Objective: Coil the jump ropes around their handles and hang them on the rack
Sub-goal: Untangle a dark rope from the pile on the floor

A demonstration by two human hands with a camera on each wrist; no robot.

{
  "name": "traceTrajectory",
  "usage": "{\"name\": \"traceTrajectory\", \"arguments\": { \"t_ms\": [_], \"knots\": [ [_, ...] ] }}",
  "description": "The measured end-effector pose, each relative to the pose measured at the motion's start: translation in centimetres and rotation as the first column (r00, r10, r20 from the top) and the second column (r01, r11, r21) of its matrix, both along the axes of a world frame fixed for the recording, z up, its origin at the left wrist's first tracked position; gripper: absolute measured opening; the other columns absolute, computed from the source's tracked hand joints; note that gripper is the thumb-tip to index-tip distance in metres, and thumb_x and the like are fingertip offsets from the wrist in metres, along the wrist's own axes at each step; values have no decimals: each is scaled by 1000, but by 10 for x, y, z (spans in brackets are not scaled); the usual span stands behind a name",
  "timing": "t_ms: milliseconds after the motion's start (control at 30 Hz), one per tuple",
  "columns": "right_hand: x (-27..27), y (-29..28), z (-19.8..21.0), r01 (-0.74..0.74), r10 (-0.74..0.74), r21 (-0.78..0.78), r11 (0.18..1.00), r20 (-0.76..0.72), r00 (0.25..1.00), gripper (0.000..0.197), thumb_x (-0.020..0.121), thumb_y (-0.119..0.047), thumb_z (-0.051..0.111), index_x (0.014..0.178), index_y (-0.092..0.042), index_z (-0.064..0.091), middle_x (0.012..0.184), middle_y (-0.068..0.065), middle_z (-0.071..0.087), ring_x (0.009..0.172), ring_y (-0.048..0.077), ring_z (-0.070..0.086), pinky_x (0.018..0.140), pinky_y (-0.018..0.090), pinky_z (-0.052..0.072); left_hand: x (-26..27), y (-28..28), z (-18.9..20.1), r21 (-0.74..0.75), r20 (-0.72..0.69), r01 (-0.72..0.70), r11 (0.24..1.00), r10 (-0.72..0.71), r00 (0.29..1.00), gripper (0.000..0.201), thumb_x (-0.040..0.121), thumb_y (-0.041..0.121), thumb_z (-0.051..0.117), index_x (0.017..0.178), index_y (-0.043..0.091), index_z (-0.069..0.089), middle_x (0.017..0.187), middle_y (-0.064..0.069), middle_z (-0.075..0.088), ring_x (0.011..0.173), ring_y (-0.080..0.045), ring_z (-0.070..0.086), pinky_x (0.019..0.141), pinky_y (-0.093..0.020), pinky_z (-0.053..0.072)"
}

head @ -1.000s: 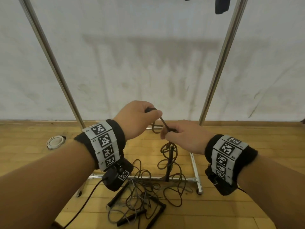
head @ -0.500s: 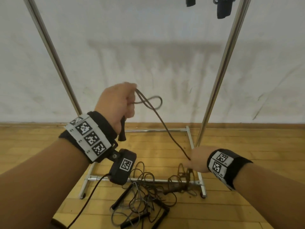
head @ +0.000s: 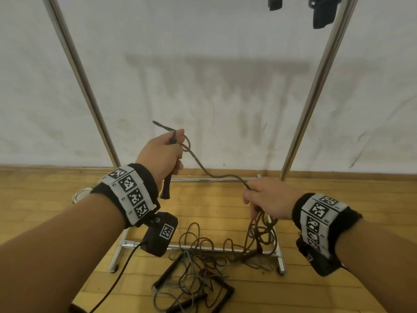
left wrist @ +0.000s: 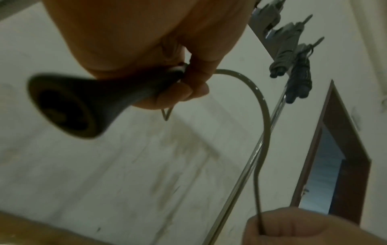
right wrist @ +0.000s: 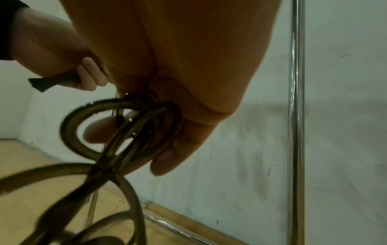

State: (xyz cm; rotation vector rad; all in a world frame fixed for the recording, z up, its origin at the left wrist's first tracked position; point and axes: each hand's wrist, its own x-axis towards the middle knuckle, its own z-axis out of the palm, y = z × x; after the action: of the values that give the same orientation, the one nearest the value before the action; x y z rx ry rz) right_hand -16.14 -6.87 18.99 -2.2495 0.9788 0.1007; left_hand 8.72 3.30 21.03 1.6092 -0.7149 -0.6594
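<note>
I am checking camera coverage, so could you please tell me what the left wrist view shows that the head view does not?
Only the left wrist view shows the flared hollow butt of the handle, the hanging coiled ropes whole, and a doorway. Only the head view shows the tangled ropes on the floor and the rack's base rail. Both show the left hand gripping the handle, the cord running to the right hand, and the rack's upright pole.
</note>
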Motion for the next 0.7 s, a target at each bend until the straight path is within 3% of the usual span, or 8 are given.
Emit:
{"name": "traceTrajectory", "arguments": {
  "t_ms": [67,167,233,300,367,433,567,700],
  "knots": [
    [3,-2,-1,44,-44,4,999,-12,999,31,109,-33,39,97,-19,64,71,-2,77,68,10,71,73,34,57,-1,0,3,-66,-127,-25,997,17,992,53,83,-1,48,123,23,73,118,5,75,51,-12,54,50,-30,48],
    [5,-5,-4,61,-70,-70,996,-134,989,31,108,-29,40,99,-15,66,70,0,77,61,6,68,63,26,49,3,3,10,-132,-247,-119,984,84,965,40,76,18,59,111,22,78,113,1,79,49,-14,49,55,-33,45],
    [5,-6,-4,17,-43,-122,992,-218,975,28,108,-22,44,104,-10,68,78,3,78,71,11,72,68,28,55,4,6,13,-155,-148,-113,982,90,985,32,74,33,70,102,27,82,103,-8,78,49,-17,49,60,-34,45],
    [8,-5,-3,-16,-18,-142,990,-236,972,30,108,-24,43,105,-9,68,82,5,78,77,17,75,74,30,60,-4,9,11,-137,23,69,988,-66,998,30,75,46,75,99,30,82,104,-3,80,48,-16,48,53,-29,44],
    [12,-1,0,-18,-5,-128,992,-180,984,36,109,-32,39,101,-12,68,79,5,78,74,20,75,71,31,61,-19,8,1,-1,140,310,951,-307,941,28,79,52,76,101,35,80,105,4,80,48,-13,48,46,-23,43],
    [18,7,6,-73,49,-168,983,-146,988,36,108,-36,38,98,-17,66,77,3,77,70,18,74,67,29,60,-35,4,-11,180,226,442,879,-475,851,18,90,45,75,107,38,77,104,15,79,49,-6,51,46,-21,45],
    [24,16,22,-134,120,-276,952,-68,990,29,107,-34,38,90,-29,62,69,-2,70,59,11,68,57,25,58,-48,-2,-23,342,379,508,791,-611,695,12,97,44,68,102,37,76,77,14,73,45,2,53,45,-16,44],
    [16,12,31,-79,99,-265,961,62,993,30,106,-38,43,91,-26,66,67,-3,67,59,12,67,64,34,61,-45,-8,-14,354,385,434,829,-552,740,24,95,50,70,81,32,75,58,12,61,43,-5,47,43,-21,41]
  ]
}}
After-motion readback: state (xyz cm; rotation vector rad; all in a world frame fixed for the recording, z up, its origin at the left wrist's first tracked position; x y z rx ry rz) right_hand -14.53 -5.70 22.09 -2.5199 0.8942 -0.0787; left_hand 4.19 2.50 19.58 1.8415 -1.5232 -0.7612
